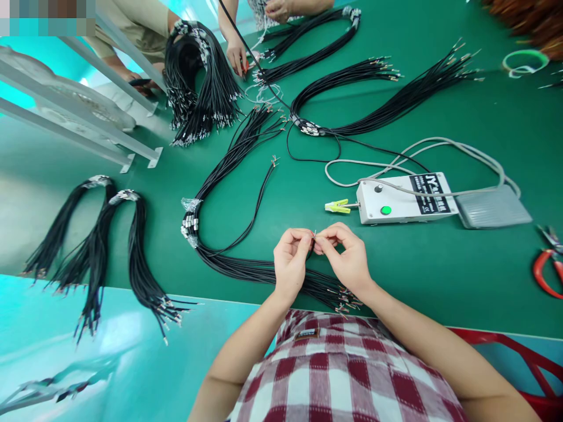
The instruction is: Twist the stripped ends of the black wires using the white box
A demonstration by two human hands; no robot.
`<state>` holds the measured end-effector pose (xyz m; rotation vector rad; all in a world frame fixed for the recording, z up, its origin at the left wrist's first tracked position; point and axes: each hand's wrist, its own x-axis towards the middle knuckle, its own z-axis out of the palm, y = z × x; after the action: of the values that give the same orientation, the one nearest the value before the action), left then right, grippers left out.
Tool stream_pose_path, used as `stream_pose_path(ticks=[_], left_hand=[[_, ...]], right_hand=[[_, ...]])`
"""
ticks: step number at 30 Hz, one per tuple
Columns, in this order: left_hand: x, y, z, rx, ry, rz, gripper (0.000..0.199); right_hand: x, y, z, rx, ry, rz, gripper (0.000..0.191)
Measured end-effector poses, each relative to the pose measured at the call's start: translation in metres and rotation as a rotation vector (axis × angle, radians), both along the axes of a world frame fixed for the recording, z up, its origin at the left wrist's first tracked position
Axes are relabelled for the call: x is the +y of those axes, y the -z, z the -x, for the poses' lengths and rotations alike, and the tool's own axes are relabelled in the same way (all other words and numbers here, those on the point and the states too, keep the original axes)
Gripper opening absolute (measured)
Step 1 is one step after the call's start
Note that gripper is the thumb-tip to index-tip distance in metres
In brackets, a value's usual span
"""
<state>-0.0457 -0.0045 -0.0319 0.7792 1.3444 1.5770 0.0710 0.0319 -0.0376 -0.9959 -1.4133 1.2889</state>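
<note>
Both my hands meet at the stripped end of a black cable point(314, 235), just above the green table. My left hand point(292, 258) pinches it between thumb and fingers. From the other side my right hand point(345, 255) pinches the thin wires at that same end; the fingers hide most of them. Below my hands lies a curved bundle of black cables point(237, 266), its bare coloured wire ends point(347, 299) fanning out near the table's front edge. Clear plastic and white labels wrap the bend of this bundle. One single cable point(257, 214) curves away from it.
A white control box point(404, 181) with a yellow-green clip point(338, 206) and a grey pedal point(492, 208) stands at right. Red-handled pliers point(548, 264) lie farther right. More cable bundles point(105, 234) hang over the left edge. Across the table, a co-worker's hand point(237, 55) is at other cables.
</note>
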Motion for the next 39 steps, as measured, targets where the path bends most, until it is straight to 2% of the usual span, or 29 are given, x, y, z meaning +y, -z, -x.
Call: stream_pose_path(ticks=[9,14,16,19,25,34,39], left_hand=[[0.001,-0.003,0.002,-0.081,0.046,0.036,0.025],[0.006,-0.008,-0.001,0.044,0.212,0.076,0.031],[0.009,-0.009,-0.003,0.092,0.235,0.068,0.029],[0.013,-0.008,-0.006,0.079,0.168,0.016,0.02],[0.013,-0.001,-0.007,-0.03,0.061,0.026,0.027],[0.009,0.004,-0.007,-0.047,0.054,0.045,0.028],[0.011,0.001,-0.007,-0.09,0.063,0.075,0.03]], right_hand=[[0.0,0.001,-0.001,0.021,-0.006,0.014,0.015],[0.001,0.002,-0.004,-0.006,0.01,-0.043,0.012],[0.001,0.003,-0.005,-0.021,0.022,-0.062,0.011],[0.002,0.005,-0.006,-0.049,0.033,-0.048,0.013],[0.004,0.003,-0.009,-0.074,0.022,-0.054,0.016],[0.006,0.005,-0.016,-0.16,0.006,-0.103,0.013],[0.009,0.009,-0.02,-0.073,0.033,0.009,0.014]])
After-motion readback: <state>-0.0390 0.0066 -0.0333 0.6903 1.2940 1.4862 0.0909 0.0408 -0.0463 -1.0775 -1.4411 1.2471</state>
